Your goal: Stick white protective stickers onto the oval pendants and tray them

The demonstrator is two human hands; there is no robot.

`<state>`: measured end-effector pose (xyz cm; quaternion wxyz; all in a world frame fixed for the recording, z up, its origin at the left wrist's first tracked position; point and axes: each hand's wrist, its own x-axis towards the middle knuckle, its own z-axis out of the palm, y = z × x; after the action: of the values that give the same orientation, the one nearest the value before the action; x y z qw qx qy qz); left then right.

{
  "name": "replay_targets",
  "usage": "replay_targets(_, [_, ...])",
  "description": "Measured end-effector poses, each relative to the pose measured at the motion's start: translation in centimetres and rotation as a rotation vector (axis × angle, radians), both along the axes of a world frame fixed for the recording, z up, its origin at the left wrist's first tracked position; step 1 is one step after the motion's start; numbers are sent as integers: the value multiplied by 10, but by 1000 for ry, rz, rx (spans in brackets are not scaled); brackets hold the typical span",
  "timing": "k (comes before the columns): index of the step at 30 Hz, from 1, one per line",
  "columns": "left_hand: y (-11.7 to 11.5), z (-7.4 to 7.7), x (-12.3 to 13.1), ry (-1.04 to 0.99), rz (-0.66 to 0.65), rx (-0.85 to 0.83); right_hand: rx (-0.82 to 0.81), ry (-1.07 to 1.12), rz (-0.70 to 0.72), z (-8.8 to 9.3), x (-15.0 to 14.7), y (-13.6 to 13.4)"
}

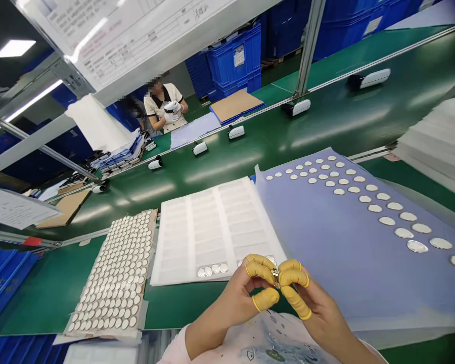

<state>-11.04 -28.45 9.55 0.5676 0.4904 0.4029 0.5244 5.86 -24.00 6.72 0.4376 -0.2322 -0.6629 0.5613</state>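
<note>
My left hand [235, 298] and my right hand [311, 303] wear yellow finger cots and meet in front of me. Their fingertips pinch a small metal part [275, 277] from both sides, partly hiding it. Just beyond my fingers lies a white sheet [212, 227] printed with a grid of pale rectangles, and a short row of silver discs [212, 269] rests along its near edge. To the right, a lavender sheet [345, 242] carries curved rows of round silver discs [371, 202]. On the left, a backing sheet [114, 273] is densely covered with white-and-silver discs.
Everything lies on a green conveyor belt [220, 177], with white devices [296, 107] spaced along a farther belt. A stack of white sheets [436, 141] sits at the right. Across the belts, a co-worker [165, 106] holds a white item, with blue crates [233, 58] behind.
</note>
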Motion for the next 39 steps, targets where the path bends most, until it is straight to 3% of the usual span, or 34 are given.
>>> replay_targets(5, [-7, 4, -9, -131, 23, -56, -35, -19, 48, -6, -10, -4])
replay_targets(9, [-8, 8, -10, -107, 85, -40, -19, -51, 46, -10, -11, -7])
replay_targets(15, [-6, 5, -13, -105, 49, -28, 120, -106, 14, -13, -4, -8])
replay_targets(18, [-8, -1, -17, 68, 54, 141, 167, -92, -97, -10, -2, -3])
replay_targets(20, [-10, -4, -21, 259, 88, 273, 113, -108, -134, -4, -4, 2])
replay_targets(26, [-13, 3, -28, 657, 110, 443, -113, -221, 93, 15, -17, 9])
replay_targets(33, [-9, -4, -29, 842, 160, 688, -259, -233, 162, 8, -22, 6])
replay_targets(35, [-10, -6, -29, 821, 207, 601, -207, -255, 124, 7, -18, 5])
replay_targets(39, [-13, -4, -27, 485, 167, -25, -74, -317, 93, 9, -12, 5])
